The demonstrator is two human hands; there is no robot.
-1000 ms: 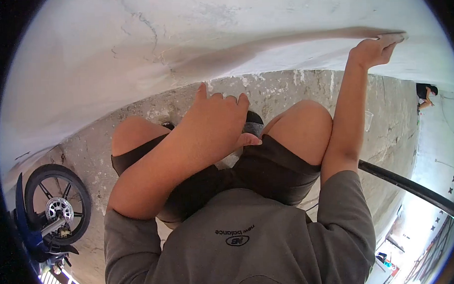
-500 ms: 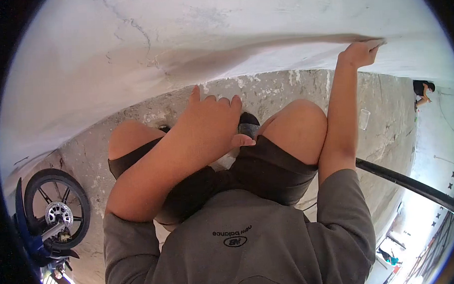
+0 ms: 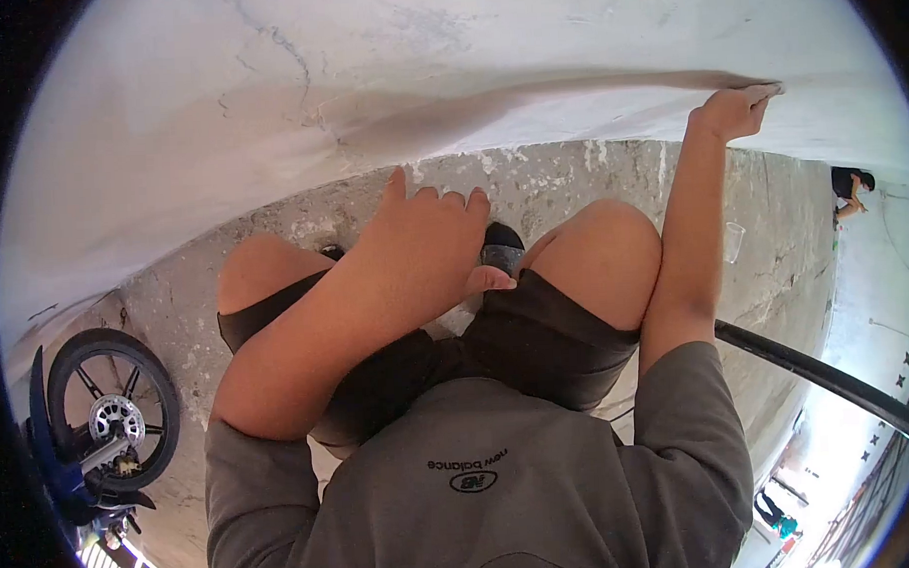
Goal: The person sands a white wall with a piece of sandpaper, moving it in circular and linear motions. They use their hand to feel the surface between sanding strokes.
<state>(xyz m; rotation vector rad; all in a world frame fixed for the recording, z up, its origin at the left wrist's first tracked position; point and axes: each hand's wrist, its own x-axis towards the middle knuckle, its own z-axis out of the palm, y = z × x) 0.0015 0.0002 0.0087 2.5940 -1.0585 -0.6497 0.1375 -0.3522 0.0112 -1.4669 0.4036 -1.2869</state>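
Observation:
My right hand (image 3: 734, 112) reaches out to the white wall (image 3: 589, 109), its fingers closed round a small, pale, flat piece (image 3: 770, 90) pressed to the surface. What that piece is, I cannot make out. Over my lap, my left hand (image 3: 423, 235) is held with its back toward me. Its thumb and little finger stick out, the other fingers look foreshortened, and nothing shows in it. The wall has cracks and scuffs at the upper left, and a long shadow runs across it to my right hand.
A motorbike wheel (image 3: 113, 408) stands at the left. A dark pole (image 3: 818, 376) slants across the right. On the rough concrete floor (image 3: 772, 208) lies a small clear item (image 3: 734, 242). Another person (image 3: 849, 192) crouches by the wall at the far right.
My right hand has shifted slightly to the right along the wall with the pale piece. The left hand has hardly moved. The whole view has tilted a little.

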